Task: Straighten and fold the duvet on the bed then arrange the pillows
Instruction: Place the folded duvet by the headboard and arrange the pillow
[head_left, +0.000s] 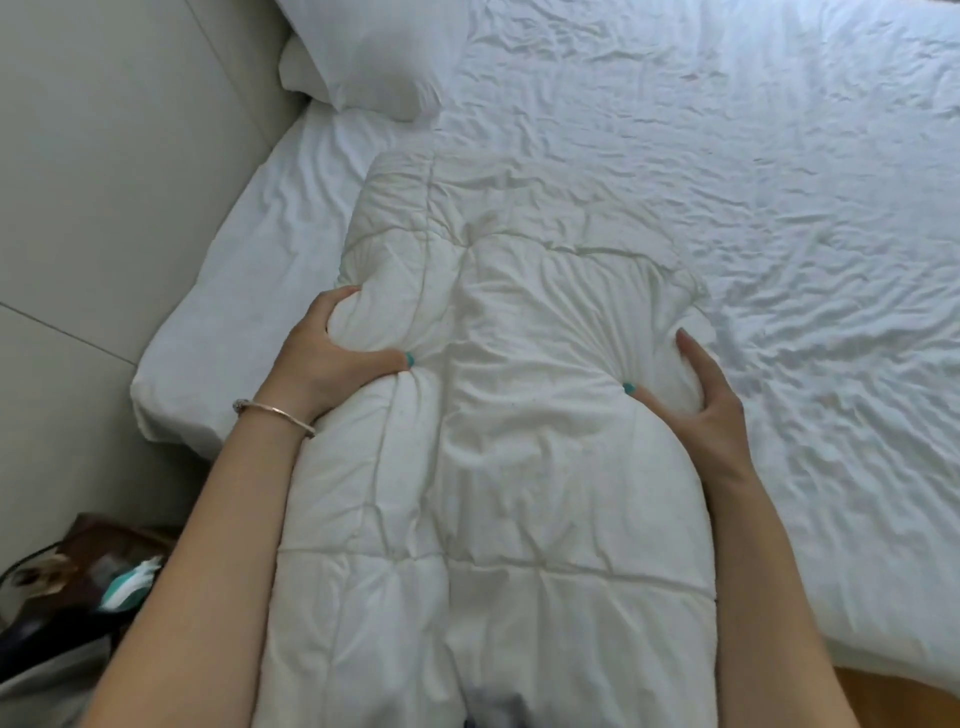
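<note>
You are in the folding step: the duvet (498, 415) is already gathered into a thick, quilted bundle, and you hold it against your front with its far end resting on the wrinkled sheet (727, 182) at the near left part of the bed (171, 374). I judge it is about to be set down or given one more fold — the pillows have not been arranged yet.

Your left hand (332, 358) clasps the bundle's left edge, fingers curled over the padding and thumb pressed into the top so the fabric puckers around it. Your right hand (696, 395) grips the right edge in the same manner: thumb dug into the top, fingers wrapped round the side with one fingertip standing up above it. Both forearms run forward along the flanks of the bundle, squeezing it between them; a bracelet (275, 413) sits on the left wrist.

The next move calls for an even lift with both hands, since the bundle is bulky and soft and could slump open if one side lets go first. Lay it flat and square to the mattress edge, then press the top layers down.

One pillow (363, 57) lies at the far left against the padded headboard (119, 130), well apart from the duvet — it waits for you afterwards.
</note>
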